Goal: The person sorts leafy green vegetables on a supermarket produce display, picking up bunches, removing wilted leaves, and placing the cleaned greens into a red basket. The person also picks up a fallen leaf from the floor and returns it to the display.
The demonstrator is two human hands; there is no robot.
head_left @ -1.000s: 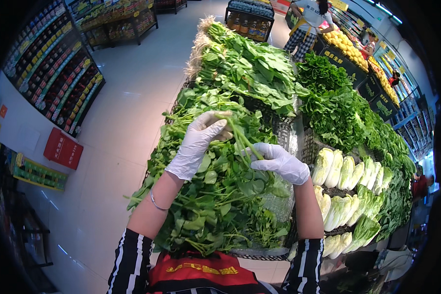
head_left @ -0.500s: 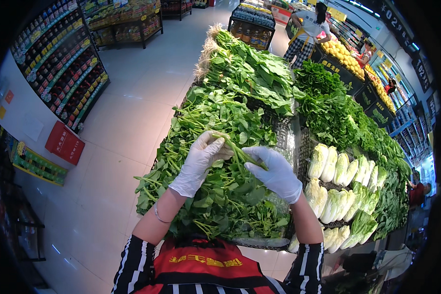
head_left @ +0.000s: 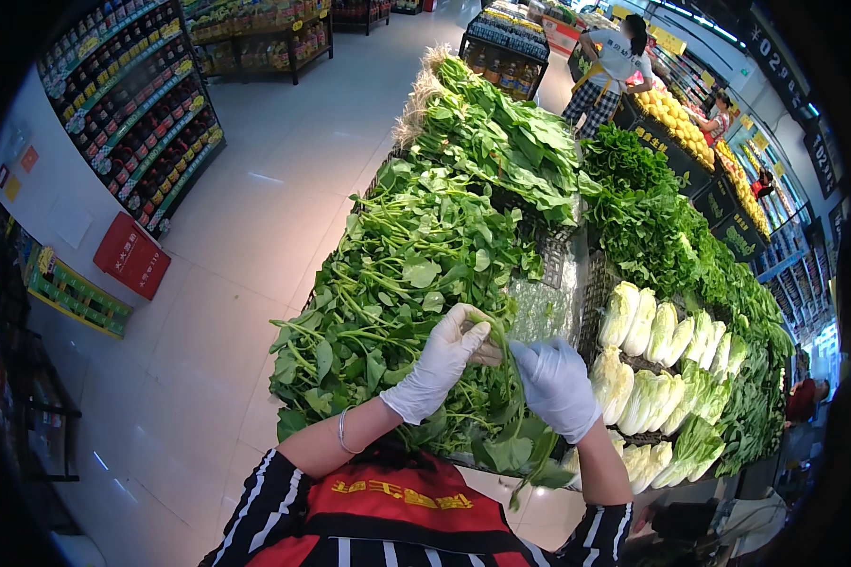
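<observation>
Left hand (head_left: 446, 367): closed on the stem end of a bunch of greens (head_left: 512, 446), thumb against fingers.
Right hand (head_left: 558, 387): just beside, fingers bent at the same bunch; fingertips are hidden, so I cannot tell its grip.
Risk: stems might snap if bent sharply between the hands; a loose hold might drop leaves.
Bunch: thin green stems, broad leaves hanging near the red apron (head_left: 388, 496).
Leafy pile (head_left: 397, 283): beyond and leftward.
Cabbages (head_left: 645, 399): pale, rightward.
</observation>
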